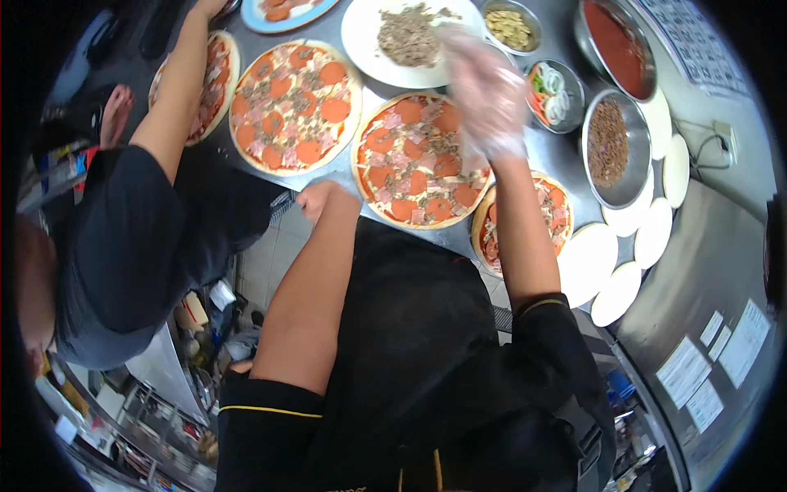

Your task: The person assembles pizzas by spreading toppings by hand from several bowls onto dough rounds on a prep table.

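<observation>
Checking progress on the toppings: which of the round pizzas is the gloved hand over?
The middle round pizza with red slices, directly under the blurred gloved right hand; the other pizzas lie to its left and lower right.

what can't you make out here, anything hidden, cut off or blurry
All in the head view:
- Right hand: gloved and motion-blurred above the middle pizza; whether it holds any topping cannot be told.
- Left hand: at the counter edge, fingers not visible, so its grip is unclear.
- Right-hand pizza: partly covered by the right forearm.
- Blue plate: cut off by the top edge.
- Co-worker's hand: cut off at the top edge.
</observation>
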The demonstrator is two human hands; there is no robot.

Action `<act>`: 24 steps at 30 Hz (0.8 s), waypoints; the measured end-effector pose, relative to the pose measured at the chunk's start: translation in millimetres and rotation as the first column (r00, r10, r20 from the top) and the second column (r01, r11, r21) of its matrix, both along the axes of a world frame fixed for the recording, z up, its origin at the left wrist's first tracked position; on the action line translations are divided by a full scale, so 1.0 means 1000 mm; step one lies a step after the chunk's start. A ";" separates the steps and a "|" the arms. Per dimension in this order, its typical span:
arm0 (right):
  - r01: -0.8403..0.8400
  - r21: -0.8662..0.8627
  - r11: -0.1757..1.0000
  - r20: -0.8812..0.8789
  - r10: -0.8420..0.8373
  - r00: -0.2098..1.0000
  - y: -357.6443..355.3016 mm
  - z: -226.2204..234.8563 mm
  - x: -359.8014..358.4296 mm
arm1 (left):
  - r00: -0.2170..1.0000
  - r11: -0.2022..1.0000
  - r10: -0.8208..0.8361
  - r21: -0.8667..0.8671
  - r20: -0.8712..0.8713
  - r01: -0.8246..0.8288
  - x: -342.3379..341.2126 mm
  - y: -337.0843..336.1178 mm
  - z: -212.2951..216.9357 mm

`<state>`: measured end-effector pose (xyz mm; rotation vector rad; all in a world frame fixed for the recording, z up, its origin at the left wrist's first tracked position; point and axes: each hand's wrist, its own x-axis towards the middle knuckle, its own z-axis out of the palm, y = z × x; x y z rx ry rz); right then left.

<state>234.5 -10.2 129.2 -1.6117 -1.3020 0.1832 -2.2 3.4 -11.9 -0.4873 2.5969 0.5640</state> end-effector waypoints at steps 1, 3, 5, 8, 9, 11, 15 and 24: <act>-0.012 -0.181 0.983 0.102 0.031 0.994 0.009 0.001 0.000 | 0.996 0.997 -0.064 -0.049 -0.063 0.061 -0.005 -0.004 -0.011; -0.017 -0.267 0.964 0.197 0.071 0.978 0.027 0.005 -0.012 | 0.984 0.985 -0.135 -0.122 -0.117 0.121 -0.029 -0.009 -0.066; -0.015 -0.167 0.986 0.126 0.036 0.991 0.037 0.014 -0.019 | 0.989 0.987 -0.123 -0.117 -0.083 0.113 -0.041 -0.009 -0.089; 0.097 -0.194 0.976 0.232 -0.050 0.971 0.053 0.009 -0.012 | 0.996 0.994 -0.089 -0.063 0.025 0.091 -0.032 -0.009 -0.061; 0.084 -0.226 0.971 0.221 -0.033 0.975 0.060 -0.001 -0.004 | 0.994 0.995 -0.090 -0.046 0.062 0.093 -0.024 -0.006 -0.045; 0.081 -0.356 0.931 0.264 0.017 0.964 0.073 -0.022 0.000 | 0.994 0.995 -0.082 -0.050 0.072 0.086 -0.019 -0.004 -0.034; 0.093 -0.277 0.956 0.162 -0.049 0.986 0.073 -0.015 -0.015 | 0.999 0.997 -0.031 -0.066 0.042 0.033 -0.024 -0.002 -0.033; 0.056 -0.275 0.960 0.191 -0.003 0.982 0.060 -0.017 -0.014 | 0.970 0.966 -0.191 -0.146 0.149 0.213 -0.041 -0.003 -0.072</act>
